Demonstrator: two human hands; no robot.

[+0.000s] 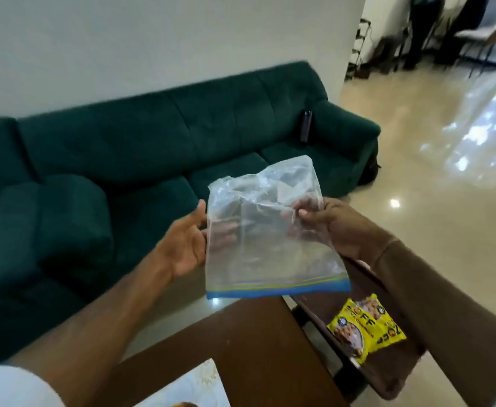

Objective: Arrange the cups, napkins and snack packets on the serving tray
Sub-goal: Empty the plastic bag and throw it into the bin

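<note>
A dark brown surface point(241, 342) carries two yellow snack packets point(364, 327) at right, seemingly on a lower shelf point(323, 306).

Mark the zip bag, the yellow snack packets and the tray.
zip bag point(266, 230): head view, clear middle panel.
yellow snack packets point(364, 327): head view, printed front of the near packet.
tray point(323, 306): head view, bare dark floor left of the packets.

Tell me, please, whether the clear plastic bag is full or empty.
Empty: the plastic bag hangs flat, and fingers show through it.
</note>
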